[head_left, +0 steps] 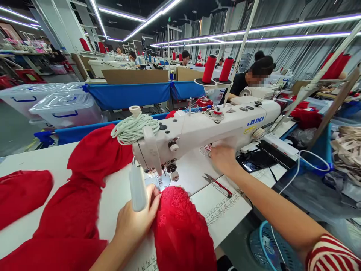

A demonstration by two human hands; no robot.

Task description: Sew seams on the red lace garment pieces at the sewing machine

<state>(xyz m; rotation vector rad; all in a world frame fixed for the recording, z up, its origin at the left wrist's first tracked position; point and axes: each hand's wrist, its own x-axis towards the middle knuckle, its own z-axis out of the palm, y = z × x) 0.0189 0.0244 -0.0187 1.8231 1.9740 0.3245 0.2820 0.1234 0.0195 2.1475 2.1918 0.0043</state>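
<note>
My left hand [138,210] pinches the edge of a red lace fabric piece [180,226] just in front of the needle plate [160,181]. The piece hangs down over the table's front edge. Above it stands a white JUKI sewing machine [203,126], with a pale lamp [137,190] beside its needle. Under the machine arm reaches my right hand [224,160], close to a small red-and-white label [208,147] and thin looped strands. Its fingertips are mostly hidden, so their grip is unclear. Thread snips with red handles [218,185] lie on the table between both hands.
Long red fabric [73,203] covers the table's left. A phone [255,160] lies at right, near a white cable [299,165]. Two red thread cones [209,69] stand behind the machine. A blue basket [270,241] is below right. A co-worker [256,73] sits opposite.
</note>
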